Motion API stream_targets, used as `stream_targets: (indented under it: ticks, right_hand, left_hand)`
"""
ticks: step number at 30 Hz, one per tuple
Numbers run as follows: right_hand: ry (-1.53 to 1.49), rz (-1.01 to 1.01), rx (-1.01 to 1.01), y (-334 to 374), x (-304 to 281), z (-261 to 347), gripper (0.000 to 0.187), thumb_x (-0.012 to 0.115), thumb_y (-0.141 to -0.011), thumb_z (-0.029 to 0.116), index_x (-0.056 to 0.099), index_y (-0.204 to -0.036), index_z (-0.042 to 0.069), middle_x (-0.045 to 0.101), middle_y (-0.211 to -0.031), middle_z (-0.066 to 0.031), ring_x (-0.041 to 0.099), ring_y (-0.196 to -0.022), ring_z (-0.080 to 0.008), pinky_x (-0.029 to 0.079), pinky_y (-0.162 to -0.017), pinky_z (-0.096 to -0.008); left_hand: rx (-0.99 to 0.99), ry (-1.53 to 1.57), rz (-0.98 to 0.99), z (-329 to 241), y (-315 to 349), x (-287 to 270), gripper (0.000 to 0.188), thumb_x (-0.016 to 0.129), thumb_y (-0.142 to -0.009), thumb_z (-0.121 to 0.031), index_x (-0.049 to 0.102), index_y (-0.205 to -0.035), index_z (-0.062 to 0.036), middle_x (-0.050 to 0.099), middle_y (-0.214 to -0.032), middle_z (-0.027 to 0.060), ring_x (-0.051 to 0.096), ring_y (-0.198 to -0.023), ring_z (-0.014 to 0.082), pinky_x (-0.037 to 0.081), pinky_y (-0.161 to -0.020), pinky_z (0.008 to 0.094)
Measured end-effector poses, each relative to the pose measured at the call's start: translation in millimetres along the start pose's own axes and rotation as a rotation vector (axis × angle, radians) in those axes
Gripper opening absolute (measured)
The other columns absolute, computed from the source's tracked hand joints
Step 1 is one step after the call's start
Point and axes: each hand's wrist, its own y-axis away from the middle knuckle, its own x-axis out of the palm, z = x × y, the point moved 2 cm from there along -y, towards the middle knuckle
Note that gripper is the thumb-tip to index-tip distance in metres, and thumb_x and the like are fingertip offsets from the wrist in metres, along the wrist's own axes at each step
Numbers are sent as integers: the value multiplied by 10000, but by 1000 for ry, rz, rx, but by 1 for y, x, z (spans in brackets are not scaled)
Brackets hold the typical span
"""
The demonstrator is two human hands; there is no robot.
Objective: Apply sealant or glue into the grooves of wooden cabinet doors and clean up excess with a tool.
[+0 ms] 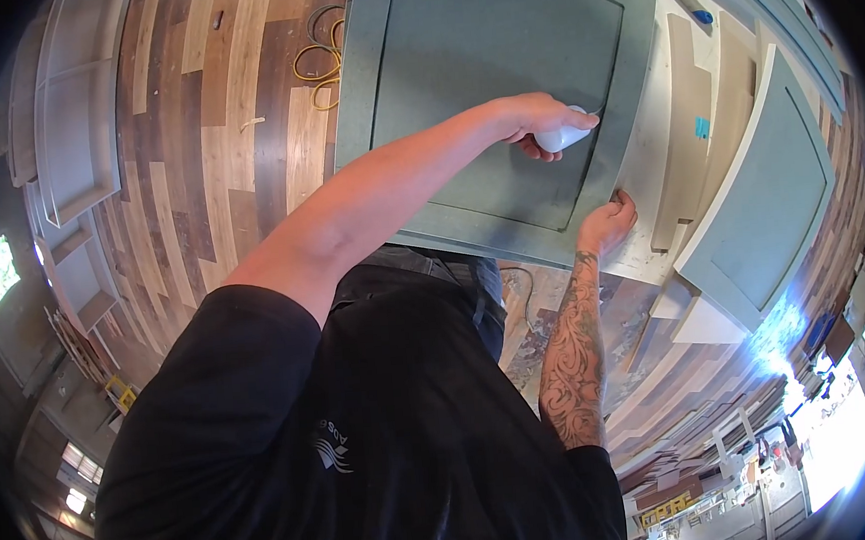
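A grey-green cabinet door (458,57) with a recessed panel lies flat on a white worktop (659,144) in front of me. My left hand (532,118) reaches across it and is closed on a small white rounded object (564,138), which it presses at the right inner edge of the door's frame. My right hand (608,223), on a tattooed forearm, rests its fingers on the door's near right corner. I cannot tell what the white object is.
A second grey-green door (759,207) leans at the right beside bare wooden boards (689,132). A yellow cord (323,62) lies coiled on the plank floor (195,166). White cabinet parts (71,125) stand at the left.
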Motion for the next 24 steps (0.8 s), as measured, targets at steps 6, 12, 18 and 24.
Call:
stream_targets:
  ticks: [6,12,18,24]
  right_hand:
    - [-7,-11,-1,-1,0,-1,359,430,-949,141,678,-1177,18,636,-1165,-177,619,-1110,-344,489,-987,-436]
    - [-49,-9,10,-3,0,3,365,432,-942,136,675,-1182,7,644,-1160,-187,621,-1106,-358,490,-988,-445]
    - [-159,-98,-44,-2,-4,0,285,516,-1005,144,665,-1205,5,644,-1197,-191,619,-1105,-350,492,-974,-418]
    - [-462,307,-108,40,-43,28,396,600,-1018,168,571,-1375,0,609,-1293,-126,586,-1177,-242,478,-991,-358]
  left_hand:
    - [-12,9,1,5,3,3,649,732,-855,-658,673,-1040,-38,711,-820,101,696,-630,176,524,-511,300]
    - [-10,-3,15,26,11,11,667,753,-834,-655,687,-1071,-35,743,-871,112,699,-635,173,538,-537,297]
    - [203,56,117,65,37,35,591,799,-889,-462,621,-1321,-100,700,-1174,39,647,-1081,139,523,-902,337]
    - [396,123,-51,92,81,47,698,881,-835,-283,558,-1419,-79,529,-1322,65,536,-1283,214,438,-1088,362]
